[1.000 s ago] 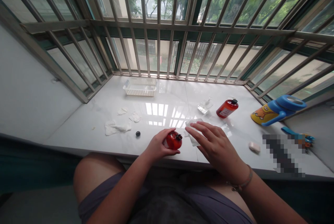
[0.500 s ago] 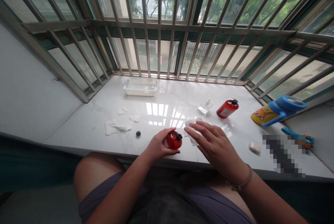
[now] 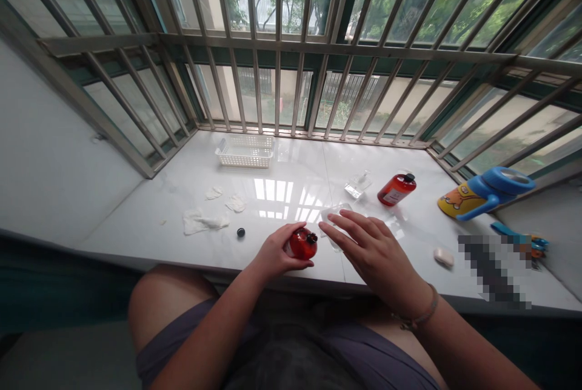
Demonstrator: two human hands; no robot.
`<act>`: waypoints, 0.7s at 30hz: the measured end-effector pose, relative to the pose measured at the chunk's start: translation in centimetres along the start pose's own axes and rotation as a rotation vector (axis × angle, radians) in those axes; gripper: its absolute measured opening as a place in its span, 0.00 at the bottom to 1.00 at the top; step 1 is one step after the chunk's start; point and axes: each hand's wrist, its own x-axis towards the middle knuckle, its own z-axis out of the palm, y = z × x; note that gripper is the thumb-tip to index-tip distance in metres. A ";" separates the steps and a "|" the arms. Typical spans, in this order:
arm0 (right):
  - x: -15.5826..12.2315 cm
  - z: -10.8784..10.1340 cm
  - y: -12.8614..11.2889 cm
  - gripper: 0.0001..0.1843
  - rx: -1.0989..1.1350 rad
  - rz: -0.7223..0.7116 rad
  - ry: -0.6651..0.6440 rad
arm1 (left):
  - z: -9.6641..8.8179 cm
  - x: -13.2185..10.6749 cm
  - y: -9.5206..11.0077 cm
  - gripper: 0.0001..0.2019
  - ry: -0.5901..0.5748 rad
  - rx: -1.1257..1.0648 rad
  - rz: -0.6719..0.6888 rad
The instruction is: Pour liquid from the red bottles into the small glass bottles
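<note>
My left hand (image 3: 275, 250) is wrapped round a red bottle (image 3: 302, 244) near the front edge of the white ledge. This bottle leans toward me, its narrow dark neck showing without a cap. My right hand (image 3: 364, 241) hovers just right of it, fingers stretched out and apart. Beneath those fingertips is a clear plastic container (image 3: 334, 220), partly hidden by the hand; whether they touch cannot be made out. A small black cap (image 3: 240, 233) lies to the left of my left hand.
Crumpled tissues (image 3: 204, 222) lie left, with a white basket (image 3: 245, 153) behind. Farther right are a clear pump bottle (image 3: 357, 185), a second red bottle (image 3: 396, 190), a blue-yellow flask (image 3: 484, 193) and a small pale case (image 3: 444, 257). Metal bars (image 3: 277, 93) line the window.
My right hand has shifted very slightly, and the clear container below it sits a little differently. My left hand and the red bottle have stayed in place.
</note>
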 end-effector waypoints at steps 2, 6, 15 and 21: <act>0.0 0.0 0.0 0.35 -0.003 -0.007 0.001 | 0.0 0.0 0.0 0.45 0.000 -0.001 -0.001; 0.2 -0.1 0.0 0.34 -0.003 -0.016 0.009 | 0.0 -0.1 0.0 0.45 0.001 -0.004 -0.002; 0.7 -0.5 -0.2 0.30 -0.038 -0.064 0.049 | 0.0 -0.1 -0.1 0.45 0.004 -0.007 0.011; 0.9 -0.5 0.0 0.32 -0.023 -0.073 0.036 | -0.1 -0.2 -0.2 0.45 0.006 -0.013 0.013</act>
